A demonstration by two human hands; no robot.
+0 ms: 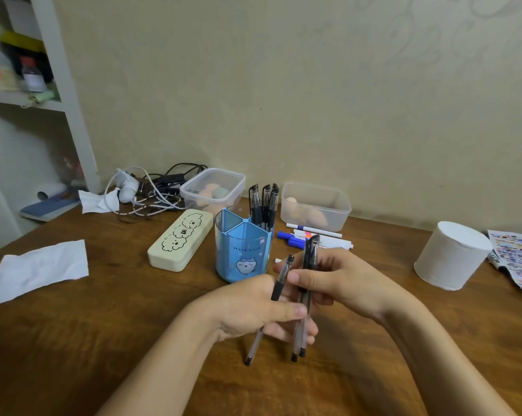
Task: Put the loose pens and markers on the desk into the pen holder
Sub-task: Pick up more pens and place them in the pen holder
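Both hands meet over the near desk (73, 340): the left hand (253, 307) is closed around one black pen (279, 282), the right hand (337, 280) clamps two pens (309, 259). All three stand nearly upright, caps tilted far-right, just near the blue pen holder (243, 250), whose far-right compartment has more pens.
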